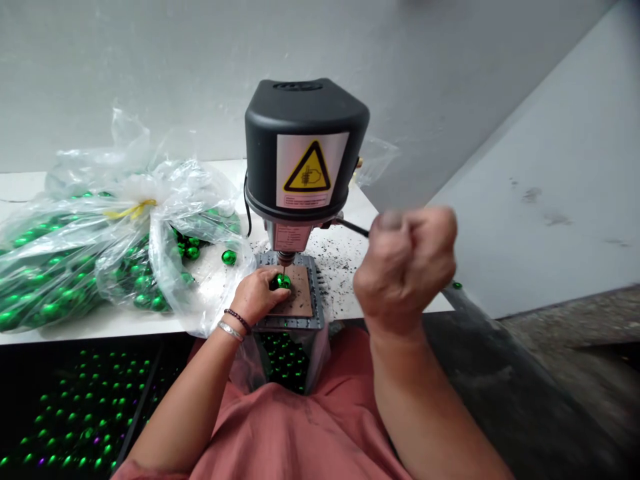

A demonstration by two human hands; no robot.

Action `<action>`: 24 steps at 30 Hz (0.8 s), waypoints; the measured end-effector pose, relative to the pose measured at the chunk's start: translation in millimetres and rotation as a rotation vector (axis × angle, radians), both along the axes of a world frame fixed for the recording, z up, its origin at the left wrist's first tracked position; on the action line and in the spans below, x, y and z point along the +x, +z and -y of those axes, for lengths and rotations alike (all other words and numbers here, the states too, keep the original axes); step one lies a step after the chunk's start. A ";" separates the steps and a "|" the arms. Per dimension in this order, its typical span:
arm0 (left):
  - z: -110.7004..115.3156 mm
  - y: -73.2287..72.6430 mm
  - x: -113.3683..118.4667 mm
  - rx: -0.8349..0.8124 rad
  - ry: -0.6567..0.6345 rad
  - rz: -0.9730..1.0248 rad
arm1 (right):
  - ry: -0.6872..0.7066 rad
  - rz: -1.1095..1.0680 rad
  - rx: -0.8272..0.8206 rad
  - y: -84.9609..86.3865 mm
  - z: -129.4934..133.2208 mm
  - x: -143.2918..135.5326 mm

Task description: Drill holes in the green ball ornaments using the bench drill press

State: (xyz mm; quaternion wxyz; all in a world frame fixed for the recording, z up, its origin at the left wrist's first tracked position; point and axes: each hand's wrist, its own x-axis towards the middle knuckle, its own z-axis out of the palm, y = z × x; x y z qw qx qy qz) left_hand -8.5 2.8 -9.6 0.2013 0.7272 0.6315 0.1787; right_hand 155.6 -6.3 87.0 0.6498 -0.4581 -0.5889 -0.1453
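Observation:
A black drill press (305, 113) with a yellow warning sign stands in front of me. My left hand (257, 293) pinches a shiny green ball (283, 283) on the brown board (300, 293) that covers the machine's base. The thin drill bit (285, 270) points down at the top of the ball; whether it has entered the ball I cannot make out. My right hand (405, 260) is closed in a fist around the end of the feed lever (353, 227), to the right of the machine.
Clear plastic bags (50, 267) full of green balls lie on the white table (135, 328) at left. One loose ball (229, 257) sits near the base. Dark shavings (340, 267) are scattered at right. Below, green balls (287, 363) show in a bag by my lap, and several rows (85, 413) at lower left.

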 end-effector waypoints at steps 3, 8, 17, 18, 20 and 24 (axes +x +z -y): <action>9.6 7.8 -2.5 0.006 0.030 -0.007 | 0.037 -0.013 -0.036 32.7 -14.8 -0.5; 34.2 26.4 -14.6 -0.205 -0.178 0.177 | 0.072 -0.016 -0.069 43.6 -27.1 -1.4; 32.8 21.1 -15.6 -0.351 0.290 1.012 | 0.148 -0.096 -0.061 40.7 -24.7 -4.4; 30.6 21.3 -15.0 -0.381 0.380 1.163 | 0.149 -0.102 -0.058 40.7 -24.8 -4.5; 27.8 23.5 -14.3 -0.480 0.480 1.385 | 0.158 -0.108 -0.049 40.3 -25.0 -4.4; 27.6 28.5 -14.6 -0.526 0.491 1.479 | 0.174 -0.108 -0.043 38.8 -24.7 -3.9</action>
